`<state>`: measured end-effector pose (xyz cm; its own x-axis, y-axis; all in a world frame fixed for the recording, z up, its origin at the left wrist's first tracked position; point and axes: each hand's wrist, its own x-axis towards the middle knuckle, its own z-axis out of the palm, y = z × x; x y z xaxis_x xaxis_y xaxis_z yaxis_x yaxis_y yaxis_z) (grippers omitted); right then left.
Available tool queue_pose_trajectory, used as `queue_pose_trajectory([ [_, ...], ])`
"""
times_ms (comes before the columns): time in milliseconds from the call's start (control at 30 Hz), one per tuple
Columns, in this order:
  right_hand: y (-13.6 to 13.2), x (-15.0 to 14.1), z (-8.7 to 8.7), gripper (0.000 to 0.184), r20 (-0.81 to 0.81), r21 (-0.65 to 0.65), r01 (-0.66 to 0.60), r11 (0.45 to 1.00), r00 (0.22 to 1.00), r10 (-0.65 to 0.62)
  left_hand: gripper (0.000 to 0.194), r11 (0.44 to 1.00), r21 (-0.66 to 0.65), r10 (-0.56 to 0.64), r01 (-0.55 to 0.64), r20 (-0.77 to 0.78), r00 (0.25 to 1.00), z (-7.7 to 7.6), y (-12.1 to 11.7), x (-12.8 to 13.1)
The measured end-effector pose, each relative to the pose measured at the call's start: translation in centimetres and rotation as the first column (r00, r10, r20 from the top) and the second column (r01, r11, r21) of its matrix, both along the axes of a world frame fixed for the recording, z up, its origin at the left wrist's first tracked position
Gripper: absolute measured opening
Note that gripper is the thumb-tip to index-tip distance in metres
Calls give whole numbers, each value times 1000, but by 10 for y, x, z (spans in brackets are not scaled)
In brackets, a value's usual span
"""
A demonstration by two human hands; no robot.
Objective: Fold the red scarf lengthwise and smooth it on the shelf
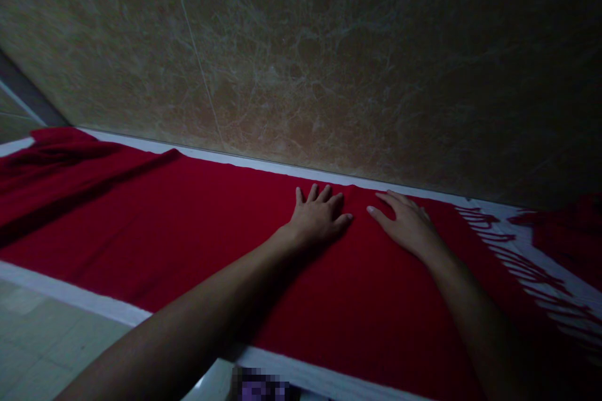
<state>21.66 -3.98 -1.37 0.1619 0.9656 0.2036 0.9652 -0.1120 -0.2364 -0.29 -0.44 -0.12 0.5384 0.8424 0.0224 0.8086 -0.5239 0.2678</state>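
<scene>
A long red scarf (226, 219) with a fringe (522, 263) at its right end lies spread over a white surface. My left hand (316, 216) rests on it near the far edge, fingers spread and palm down. Just to the right, my right hand (407, 219) is also on the cloth, its thumb apart from the fingers and pointing left. Neither hand holds anything. Around the hands the fabric lies mostly flat. At the far left it is bunched into folds, with a long crease running toward the front.
A brown marbled wall (301, 62) rises right behind the white surface (108, 305). More dark red cloth (571, 238) lies at the far right. Pale floor tiles (51, 332) show at the lower left. A blurred purple patch (261, 386) is at the bottom.
</scene>
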Motion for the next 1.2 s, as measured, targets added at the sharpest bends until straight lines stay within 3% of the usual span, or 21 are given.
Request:
queue_pose_trajectory([
  [400, -2, -3, 2, 54, 5, -60, 2, 998, 1000, -2, 72, 1000, 4, -3, 3, 2, 1000, 0, 0, 0],
  [1200, -2, -6, 7, 51, -5, -22, 9, 1000, 1000, -9, 72, 1000, -17, 1, -1, -15, 1000, 2, 0, 0],
])
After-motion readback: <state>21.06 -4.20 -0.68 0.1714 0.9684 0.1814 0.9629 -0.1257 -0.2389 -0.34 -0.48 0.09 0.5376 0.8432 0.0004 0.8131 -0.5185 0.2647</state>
